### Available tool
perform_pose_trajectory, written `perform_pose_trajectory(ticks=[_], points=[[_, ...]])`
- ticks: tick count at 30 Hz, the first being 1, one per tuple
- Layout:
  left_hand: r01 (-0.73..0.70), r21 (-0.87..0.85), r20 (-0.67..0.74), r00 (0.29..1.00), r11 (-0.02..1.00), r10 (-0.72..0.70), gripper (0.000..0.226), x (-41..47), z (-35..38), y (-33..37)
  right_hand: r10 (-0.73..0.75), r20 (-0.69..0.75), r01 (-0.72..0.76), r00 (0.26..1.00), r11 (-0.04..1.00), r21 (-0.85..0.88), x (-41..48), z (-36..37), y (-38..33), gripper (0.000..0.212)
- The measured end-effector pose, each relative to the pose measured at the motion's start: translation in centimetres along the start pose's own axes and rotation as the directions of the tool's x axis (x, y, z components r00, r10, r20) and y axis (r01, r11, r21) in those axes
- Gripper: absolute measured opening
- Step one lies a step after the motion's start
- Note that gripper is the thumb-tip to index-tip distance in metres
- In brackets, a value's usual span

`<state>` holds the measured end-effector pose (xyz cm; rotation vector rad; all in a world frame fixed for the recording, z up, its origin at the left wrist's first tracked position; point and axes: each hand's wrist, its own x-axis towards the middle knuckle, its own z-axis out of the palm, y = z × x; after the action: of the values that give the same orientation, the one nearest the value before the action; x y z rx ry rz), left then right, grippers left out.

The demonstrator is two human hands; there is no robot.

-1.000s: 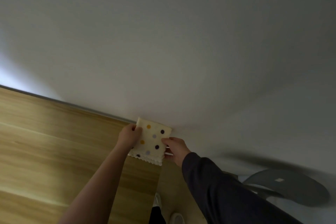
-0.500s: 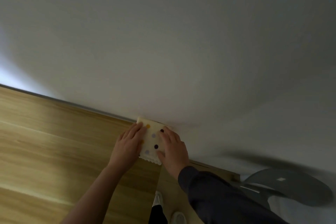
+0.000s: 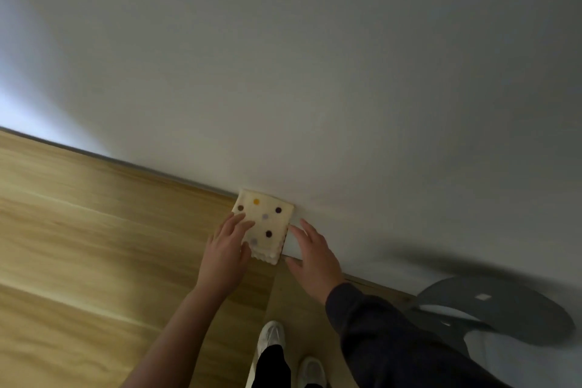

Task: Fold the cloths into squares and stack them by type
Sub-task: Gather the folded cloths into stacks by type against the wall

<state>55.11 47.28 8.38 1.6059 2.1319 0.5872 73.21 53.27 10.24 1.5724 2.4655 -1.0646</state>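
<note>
Cream dotted cloth [image 3: 263, 224], folded square, lies at the white surface's [image 3: 346, 104] near edge. Soft and light, I judge; best pinched at its corners. Left hand [image 3: 225, 253], at seven o'clock, touches it with straight fingers; right hand [image 3: 316, 257], at four o'clock, is splayed and holds nothing.

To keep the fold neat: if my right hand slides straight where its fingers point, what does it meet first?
Likely the dotted cloth, at its right edge just ahead of the right hand; depth is unclear.
</note>
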Motion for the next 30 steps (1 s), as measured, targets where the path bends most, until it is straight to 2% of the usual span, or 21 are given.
perform_pose_trajectory(ticks=[5, 11, 15, 21, 24, 30], points=[[-0.038, -0.053, -0.07, 0.997, 0.998, 0.034, 0.038, -5.6, 1.1, 2.9, -0.009, -0.045, 0.015, 0.999, 0.992, 0.128, -6.1, -1.1, 2.9, 0.055], [-0.025, -0.166, -0.11, 0.994, 0.986, 0.007, 0.032, -12.9, 3.1, 8.0, -0.036, -0.147, 0.069, 0.988, 0.971, 0.229, -13.5, -2.4, 5.8, 0.048], [0.016, -0.219, -0.129, 0.991, 0.976, -0.045, 0.044, -17.9, 4.1, 11.3, -0.058, -0.158, 0.101, 0.986, 0.954, 0.282, -17.1, -2.3, 7.9, 0.046], [0.048, -0.227, -0.138, 0.987, 0.973, -0.08, 0.046, -22.5, 3.9, 13.5, -0.101, -0.146, 0.139, 0.984, 0.949, 0.283, -21.2, -2.4, 8.7, 0.047], [0.061, -0.251, -0.157, 0.982, 0.966, -0.102, 0.037, -23.3, 3.2, 14.1, -0.109, -0.15, 0.147, 0.983, 0.95, 0.274, -22.7, -2.2, 8.5, 0.048], [0.013, -0.264, -0.174, 0.983, 0.965, -0.061, 0.036, -26.4, 2.0, 13.8, -0.107, -0.207, 0.164, 0.972, 0.947, 0.278, -26.4, -0.8, 7.0, 0.049]])
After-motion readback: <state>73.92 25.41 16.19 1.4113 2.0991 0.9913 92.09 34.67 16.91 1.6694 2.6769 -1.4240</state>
